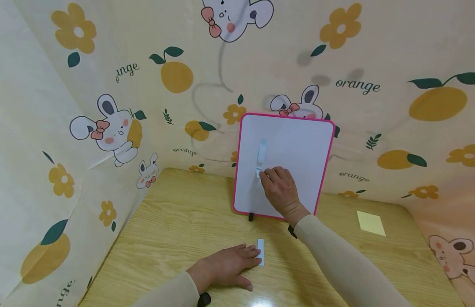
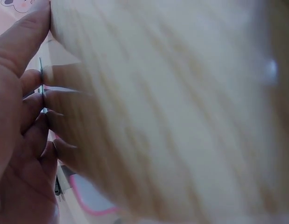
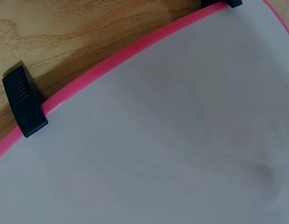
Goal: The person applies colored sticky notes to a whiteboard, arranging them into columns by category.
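Observation:
A white board (image 1: 291,149) with a pink rim stands tilted against the back wall. On its left half is a pale blue paper strip (image 1: 262,152), upright, with a short bent piece at its lower end. My right hand (image 1: 281,189) is at that end, fingers curled, thumb and forefinger pinching the paper. On the table in front, my left hand (image 1: 231,264) lies palm down with its fingers extended, fingertips resting on another pale blue strip (image 1: 261,247). The left wrist view shows those fingers (image 2: 34,112) edge-on against the wood.
A yellow paper square (image 1: 371,223) lies on the table (image 1: 176,213) to the right. Black feet (image 3: 25,100) hold the board's bottom edge. A patterned cloth (image 1: 152,111) with rabbits and oranges encloses the back and sides.

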{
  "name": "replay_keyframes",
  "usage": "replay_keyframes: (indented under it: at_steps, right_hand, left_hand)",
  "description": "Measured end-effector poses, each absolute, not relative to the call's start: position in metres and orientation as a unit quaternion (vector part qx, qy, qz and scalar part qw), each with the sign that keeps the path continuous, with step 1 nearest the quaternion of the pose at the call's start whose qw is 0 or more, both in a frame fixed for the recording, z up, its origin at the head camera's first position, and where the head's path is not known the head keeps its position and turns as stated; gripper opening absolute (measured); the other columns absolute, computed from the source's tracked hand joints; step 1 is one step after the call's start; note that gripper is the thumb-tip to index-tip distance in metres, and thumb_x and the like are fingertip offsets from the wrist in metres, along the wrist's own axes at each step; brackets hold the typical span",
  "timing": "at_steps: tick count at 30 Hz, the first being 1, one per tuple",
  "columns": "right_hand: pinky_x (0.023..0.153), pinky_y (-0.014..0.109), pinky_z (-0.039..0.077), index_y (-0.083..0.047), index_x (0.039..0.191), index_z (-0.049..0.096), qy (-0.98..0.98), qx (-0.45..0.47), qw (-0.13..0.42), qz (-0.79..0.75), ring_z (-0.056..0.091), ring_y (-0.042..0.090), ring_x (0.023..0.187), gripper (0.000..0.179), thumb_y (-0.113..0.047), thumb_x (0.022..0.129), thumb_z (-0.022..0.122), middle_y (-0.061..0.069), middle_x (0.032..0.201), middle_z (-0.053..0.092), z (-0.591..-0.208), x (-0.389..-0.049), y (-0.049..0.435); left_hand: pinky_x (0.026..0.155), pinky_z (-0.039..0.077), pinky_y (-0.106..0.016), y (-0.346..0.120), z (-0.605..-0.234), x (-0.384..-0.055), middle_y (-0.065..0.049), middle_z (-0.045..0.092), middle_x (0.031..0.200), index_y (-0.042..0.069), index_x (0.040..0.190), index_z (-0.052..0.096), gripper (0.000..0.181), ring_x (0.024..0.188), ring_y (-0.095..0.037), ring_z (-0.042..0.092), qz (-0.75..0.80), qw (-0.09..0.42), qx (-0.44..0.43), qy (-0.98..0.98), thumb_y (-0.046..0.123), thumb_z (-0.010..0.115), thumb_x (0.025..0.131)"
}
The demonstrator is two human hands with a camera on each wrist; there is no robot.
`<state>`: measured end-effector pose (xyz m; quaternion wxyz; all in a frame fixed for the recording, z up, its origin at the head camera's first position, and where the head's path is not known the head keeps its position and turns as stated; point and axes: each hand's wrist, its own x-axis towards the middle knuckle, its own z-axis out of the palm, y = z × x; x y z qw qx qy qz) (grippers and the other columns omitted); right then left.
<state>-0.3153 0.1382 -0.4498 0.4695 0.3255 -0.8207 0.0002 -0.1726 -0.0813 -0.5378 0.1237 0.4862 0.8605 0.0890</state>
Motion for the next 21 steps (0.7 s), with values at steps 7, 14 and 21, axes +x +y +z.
replay_keyframes:
  at_steps: [7, 14, 21]
  right_hand:
    - [0.077, 0.042, 0.061, -0.003, 0.105, 0.071, -0.832, 0.327, 0.448, -0.006, 0.065, 0.032, 0.093, 0.019, -0.010, 0.091, 0.083, 0.012, 0.101, 0.073, -0.454, -0.316, 0.139]
    - [0.078, 0.042, 0.061, -0.004, 0.106, 0.072, -0.838, 0.323, 0.440, -0.013, 0.065, 0.032, 0.094, 0.018, -0.012, 0.092, 0.082, 0.011, 0.100, 0.073, -0.458, -0.317, 0.138]
    - [0.079, 0.040, 0.060, -0.005, 0.108, 0.073, -0.855, 0.304, 0.420, -0.029, 0.065, 0.030, 0.096, 0.018, -0.017, 0.095, 0.079, 0.010, 0.103, 0.073, -0.465, -0.318, 0.138]
  left_hand:
    - [0.132, 0.028, -0.035, -0.081, -0.540, -0.173, -0.001, 0.037, 0.170, 0.019, 0.161, 0.046, 0.077, 0.160, -0.015, 0.030, 0.084, 0.107, 0.493, 0.859, 0.064, 0.057, 0.100]
    - [0.132, 0.027, -0.035, -0.082, -0.540, -0.174, -0.001, 0.037, 0.171, 0.019, 0.162, 0.046, 0.077, 0.160, -0.015, 0.029, 0.091, 0.112, 0.493, 0.858, 0.064, 0.057, 0.100]
    - [0.132, 0.027, -0.035, -0.081, -0.543, -0.174, 0.000, 0.035, 0.171, 0.020, 0.162, 0.045, 0.078, 0.161, -0.015, 0.028, 0.098, 0.124, 0.488, 0.859, 0.065, 0.056, 0.100]
